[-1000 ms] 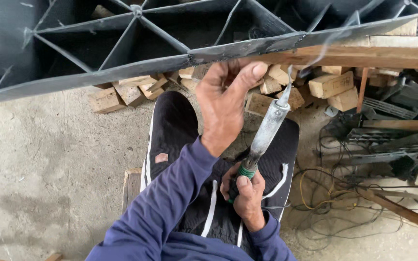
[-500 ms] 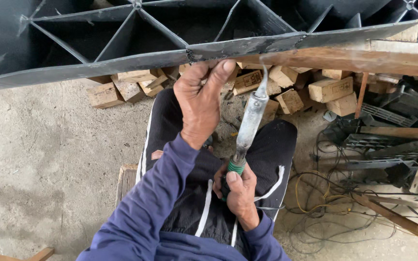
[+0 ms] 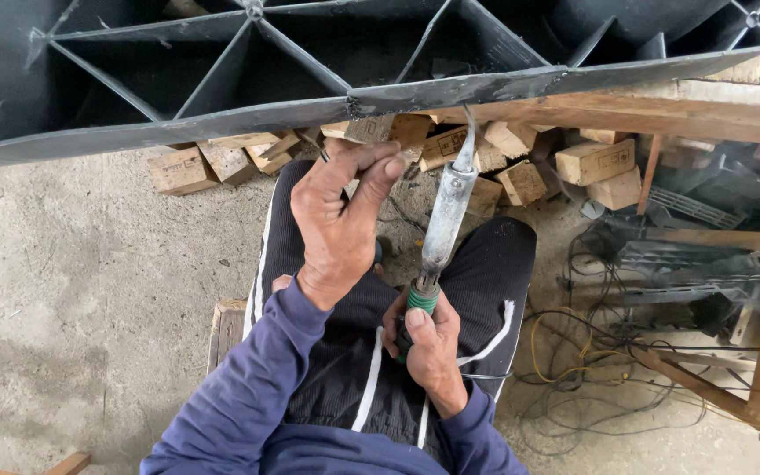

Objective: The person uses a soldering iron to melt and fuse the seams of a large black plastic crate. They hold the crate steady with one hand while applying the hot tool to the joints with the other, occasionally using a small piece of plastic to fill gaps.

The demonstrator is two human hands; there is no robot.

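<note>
Seen from the head camera, the person sits with both knees up beneath a large black plastic panel (image 3: pixel 222 88) with triangular ribs, whose lower edge runs across the top of the view. The right hand (image 3: pixel 428 347) is closed firmly around the green grip of a long metal soldering iron (image 3: pixel 444 215), whose bent tip touches, or all but touches, the panel's edge near a rough, scarred seam. The left hand (image 3: pixel 338 224) is raised beside it, thumb and fingers pinched narrow on what looks like a thin dark strip (image 3: pixel 317 148) held up to the same edge; the strip is small and partly hidden, so its kind is uncertain. The step in hand appears to be heat-joining or patching the edge. The next move likely calls for steady tip contact and careful feeding of the strip, fingers kept off the hot shaft. Wooden blocks (image 3: pixel 595 160) lie on the concrete floor (image 3: pixel 72 308) behind the knees, and tangled wires (image 3: pixel 591 369) lie to the right.
</note>
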